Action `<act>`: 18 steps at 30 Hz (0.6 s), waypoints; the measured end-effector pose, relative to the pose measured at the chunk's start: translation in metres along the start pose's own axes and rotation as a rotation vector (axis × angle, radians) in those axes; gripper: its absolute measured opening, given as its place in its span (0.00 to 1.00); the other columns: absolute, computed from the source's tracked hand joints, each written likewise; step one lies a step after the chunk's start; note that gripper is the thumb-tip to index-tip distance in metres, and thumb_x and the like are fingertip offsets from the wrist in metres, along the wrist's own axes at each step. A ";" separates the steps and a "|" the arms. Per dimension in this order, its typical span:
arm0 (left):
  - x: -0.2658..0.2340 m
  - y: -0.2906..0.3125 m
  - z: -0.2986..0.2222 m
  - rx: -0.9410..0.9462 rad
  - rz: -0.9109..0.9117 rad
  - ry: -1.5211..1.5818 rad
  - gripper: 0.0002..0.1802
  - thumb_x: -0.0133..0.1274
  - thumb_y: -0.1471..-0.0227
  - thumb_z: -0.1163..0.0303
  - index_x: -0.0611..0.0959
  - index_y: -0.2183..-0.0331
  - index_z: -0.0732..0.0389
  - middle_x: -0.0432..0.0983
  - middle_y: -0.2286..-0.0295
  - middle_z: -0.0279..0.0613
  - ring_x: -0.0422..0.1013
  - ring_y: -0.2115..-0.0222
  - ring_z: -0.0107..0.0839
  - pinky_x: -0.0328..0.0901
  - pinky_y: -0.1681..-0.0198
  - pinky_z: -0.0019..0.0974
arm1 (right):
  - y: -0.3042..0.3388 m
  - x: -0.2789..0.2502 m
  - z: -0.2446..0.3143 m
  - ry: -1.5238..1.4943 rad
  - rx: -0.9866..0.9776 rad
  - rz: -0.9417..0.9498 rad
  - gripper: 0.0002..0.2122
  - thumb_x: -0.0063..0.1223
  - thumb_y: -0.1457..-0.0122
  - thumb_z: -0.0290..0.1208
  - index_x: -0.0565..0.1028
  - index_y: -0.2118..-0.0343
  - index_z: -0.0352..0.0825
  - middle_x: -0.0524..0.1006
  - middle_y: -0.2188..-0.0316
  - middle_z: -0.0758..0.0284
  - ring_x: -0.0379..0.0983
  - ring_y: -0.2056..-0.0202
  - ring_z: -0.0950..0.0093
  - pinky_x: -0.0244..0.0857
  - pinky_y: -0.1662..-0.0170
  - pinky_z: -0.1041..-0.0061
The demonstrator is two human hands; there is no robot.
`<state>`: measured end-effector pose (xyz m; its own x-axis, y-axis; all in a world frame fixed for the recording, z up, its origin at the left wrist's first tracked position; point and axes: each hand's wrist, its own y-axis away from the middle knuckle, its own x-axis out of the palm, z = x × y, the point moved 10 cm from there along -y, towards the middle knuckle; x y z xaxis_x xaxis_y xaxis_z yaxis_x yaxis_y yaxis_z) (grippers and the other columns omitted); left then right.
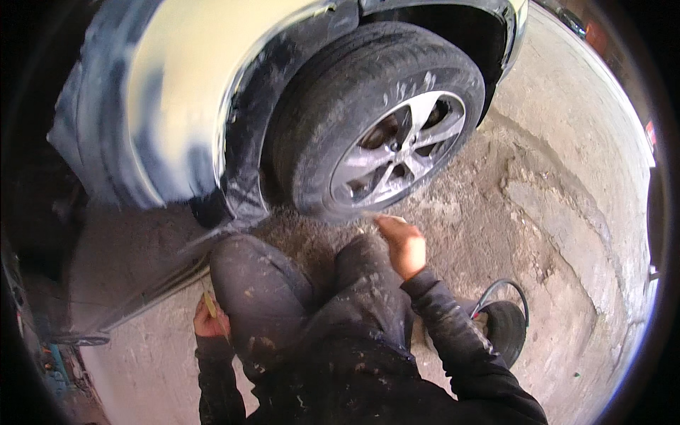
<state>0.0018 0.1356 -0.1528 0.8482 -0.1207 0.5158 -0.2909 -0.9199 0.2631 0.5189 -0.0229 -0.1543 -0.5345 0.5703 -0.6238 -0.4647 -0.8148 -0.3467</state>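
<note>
Low at my left side, next to my left thigh, my left hand (211, 317) is closed around a thin, flat yellow piece (210, 303). My right hand (404, 246) is raised just in front of the tyre's lower edge, above my right knee. Its fingers are curled, and a thin, blurred thing seems to stick out toward the tyre; I cannot make out its kind. Beyond it stands a car wheel with a worn black tyre (309, 134) and a silver spoked rim (394, 157). Pale smudges mark the tyre's side.
Over the wheel curves the car's body panel (180, 78), patched cream and grey, with a dark wheel arch trim (248, 117). A round black bucket (508, 333) with a looped handle stands right of my right forearm. Rough, broken concrete floor (559, 212) spreads to the right.
</note>
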 end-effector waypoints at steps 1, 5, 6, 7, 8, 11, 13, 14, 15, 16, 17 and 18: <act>0.008 0.003 0.002 -0.002 0.071 0.002 0.14 0.52 0.31 0.60 0.76 0.52 0.59 0.78 0.75 0.33 0.73 0.80 0.25 0.68 0.78 0.30 | 0.022 0.022 0.018 0.246 -0.186 0.071 0.22 0.55 0.42 0.23 0.81 0.43 0.43 0.82 0.46 0.63 0.79 0.45 0.62 0.70 0.40 0.61; 0.035 0.013 0.012 -0.059 0.242 0.214 0.14 0.47 0.31 0.66 0.72 0.48 0.62 0.77 0.77 0.47 0.72 0.84 0.35 0.69 0.82 0.38 | 0.136 0.077 0.024 0.466 -0.162 0.416 0.25 0.53 0.43 0.26 0.77 0.40 0.42 0.80 0.43 0.66 0.75 0.42 0.60 0.66 0.38 0.57; 0.042 0.013 0.014 -0.074 0.282 0.233 0.14 0.48 0.31 0.67 0.71 0.48 0.63 0.77 0.77 0.48 0.72 0.84 0.35 0.69 0.82 0.38 | 0.152 0.065 0.030 0.448 -0.188 0.367 0.25 0.53 0.43 0.26 0.77 0.40 0.42 0.80 0.43 0.65 0.76 0.42 0.60 0.67 0.39 0.58; 0.050 0.018 0.014 -0.089 0.330 0.262 0.14 0.48 0.31 0.67 0.70 0.48 0.63 0.77 0.77 0.48 0.72 0.84 0.36 0.69 0.82 0.38 | 0.170 0.051 0.036 0.438 -0.188 0.343 0.25 0.53 0.43 0.26 0.77 0.40 0.41 0.80 0.43 0.64 0.76 0.42 0.60 0.68 0.40 0.59; 0.060 0.020 0.014 -0.101 0.398 0.308 0.14 0.48 0.31 0.68 0.69 0.49 0.63 0.79 0.76 0.51 0.74 0.83 0.36 0.71 0.80 0.38 | 0.189 0.043 0.039 0.429 -0.158 0.423 0.25 0.53 0.43 0.27 0.76 0.40 0.41 0.80 0.43 0.63 0.77 0.44 0.60 0.70 0.43 0.60; 0.068 0.019 0.015 -0.086 0.378 0.232 0.17 0.50 0.30 0.58 0.68 0.52 0.61 0.80 0.74 0.45 0.76 0.81 0.35 0.71 0.78 0.37 | 0.211 0.002 0.036 0.447 -0.029 0.633 0.24 0.52 0.40 0.29 0.74 0.39 0.37 0.84 0.53 0.61 0.83 0.55 0.61 0.77 0.57 0.61; 0.066 0.013 0.011 -0.064 0.297 0.346 0.15 0.50 0.30 0.60 0.68 0.53 0.60 0.79 0.76 0.46 0.76 0.83 0.34 0.70 0.78 0.36 | 0.220 -0.030 0.009 0.451 0.153 0.943 0.19 0.54 0.39 0.28 0.79 0.45 0.34 0.85 0.63 0.58 0.84 0.63 0.59 0.76 0.61 0.60; 0.066 0.009 0.006 -0.057 0.271 0.419 0.15 0.50 0.30 0.61 0.68 0.53 0.60 0.79 0.76 0.46 0.76 0.83 0.33 0.70 0.78 0.35 | 0.192 -0.058 -0.002 0.245 0.297 0.721 0.13 0.56 0.37 0.29 0.81 0.52 0.33 0.84 0.69 0.59 0.83 0.67 0.63 0.74 0.64 0.63; 0.072 0.007 -0.001 -0.017 0.319 0.442 0.14 0.49 0.30 0.62 0.67 0.53 0.60 0.79 0.77 0.47 0.76 0.83 0.33 0.71 0.78 0.35 | 0.176 -0.083 -0.017 0.077 0.480 0.501 0.08 0.57 0.36 0.29 0.83 0.59 0.32 0.83 0.74 0.61 0.81 0.71 0.67 0.72 0.66 0.65; 0.082 0.008 -0.011 0.028 0.430 0.474 0.13 0.48 0.29 0.63 0.67 0.53 0.61 0.79 0.77 0.47 0.76 0.83 0.34 0.71 0.78 0.35 | 0.173 -0.106 -0.041 -0.113 0.748 0.278 0.13 0.61 0.33 0.33 0.79 0.73 0.31 0.76 0.80 0.67 0.72 0.76 0.78 0.65 0.72 0.71; 0.081 0.005 -0.016 0.059 0.416 0.493 0.12 0.47 0.29 0.64 0.66 0.52 0.61 0.79 0.78 0.48 0.76 0.82 0.34 0.72 0.77 0.34 | 0.153 -0.119 -0.042 -0.108 0.663 0.191 0.16 0.60 0.31 0.33 0.73 0.76 0.31 0.69 0.80 0.74 0.62 0.75 0.85 0.59 0.74 0.76; 0.086 0.004 -0.026 0.106 0.467 0.476 0.12 0.46 0.28 0.65 0.66 0.52 0.61 0.79 0.79 0.47 0.76 0.83 0.34 0.72 0.78 0.35 | 0.149 -0.114 -0.048 -0.369 0.738 0.133 0.16 0.61 0.32 0.33 0.73 0.76 0.31 0.69 0.81 0.74 0.62 0.76 0.85 0.58 0.74 0.76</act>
<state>0.0622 0.1314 -0.0863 0.3493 -0.3589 0.8656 -0.5136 -0.8460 -0.1435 0.5448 -0.2145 -0.1683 -0.7551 0.5761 -0.3129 -0.6554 -0.6736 0.3416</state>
